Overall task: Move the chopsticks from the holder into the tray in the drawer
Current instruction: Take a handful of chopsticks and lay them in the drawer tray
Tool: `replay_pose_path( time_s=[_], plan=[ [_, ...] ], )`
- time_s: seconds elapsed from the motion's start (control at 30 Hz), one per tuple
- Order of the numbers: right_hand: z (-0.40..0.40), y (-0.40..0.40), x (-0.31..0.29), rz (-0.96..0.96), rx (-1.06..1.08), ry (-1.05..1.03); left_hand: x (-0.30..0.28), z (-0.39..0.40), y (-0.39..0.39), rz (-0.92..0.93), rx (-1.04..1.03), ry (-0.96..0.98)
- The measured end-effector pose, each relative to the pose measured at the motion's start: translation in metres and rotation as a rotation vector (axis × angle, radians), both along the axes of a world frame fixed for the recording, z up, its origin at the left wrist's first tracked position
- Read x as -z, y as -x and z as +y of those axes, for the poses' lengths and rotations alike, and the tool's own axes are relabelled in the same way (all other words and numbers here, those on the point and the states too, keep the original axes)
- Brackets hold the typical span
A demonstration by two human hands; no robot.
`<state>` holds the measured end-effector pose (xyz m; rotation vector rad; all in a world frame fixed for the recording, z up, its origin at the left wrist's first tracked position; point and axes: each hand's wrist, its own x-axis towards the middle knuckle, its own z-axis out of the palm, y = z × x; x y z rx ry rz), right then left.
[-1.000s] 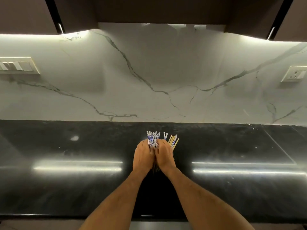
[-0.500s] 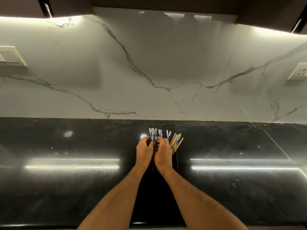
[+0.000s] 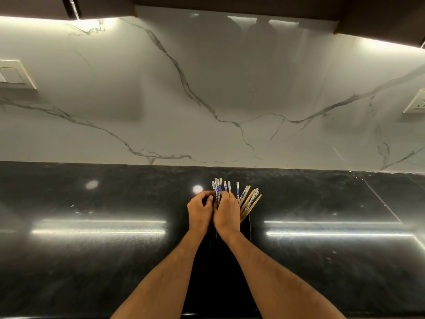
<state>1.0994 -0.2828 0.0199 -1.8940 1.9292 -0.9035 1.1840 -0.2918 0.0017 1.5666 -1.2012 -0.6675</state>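
Note:
Several chopsticks (image 3: 239,192) with blue-and-white patterned tops and wooden shafts stand upright in a dark holder (image 3: 245,227) on the black countertop (image 3: 92,261). My left hand (image 3: 199,214) and my right hand (image 3: 226,214) are pressed side by side around the bunch. The right hand's fingers are wrapped on the left group of sticks. The left hand's fingers curl against the same group from the left. A few sticks fan out free to the right of my right hand. Most of the holder is hidden behind my hands. No drawer or tray is in view.
A white marble backsplash (image 3: 207,88) rises behind the counter. A switch plate (image 3: 13,74) sits on the wall at the left and a socket (image 3: 416,102) at the right. Dark cabinets (image 3: 230,3) hang overhead.
The view has tilted down slightly, so the wall and counter sit higher in frame. My hands have stayed on the bunch; the left hand's fingers have curled in more.

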Motion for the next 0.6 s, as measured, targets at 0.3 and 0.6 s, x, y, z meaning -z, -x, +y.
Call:
replay_pose_path(
  time_s=[0.3,0.6],
  plan=[
    [-0.001,-0.002,-0.007,-0.024,0.052,-0.057,-0.003,0.001,-0.003,-0.053,0.000,0.084],
    [-0.017,0.008,-0.018,-0.227,0.093,-0.255,-0.002,0.005,0.000,-0.037,0.004,0.100]
  ],
)
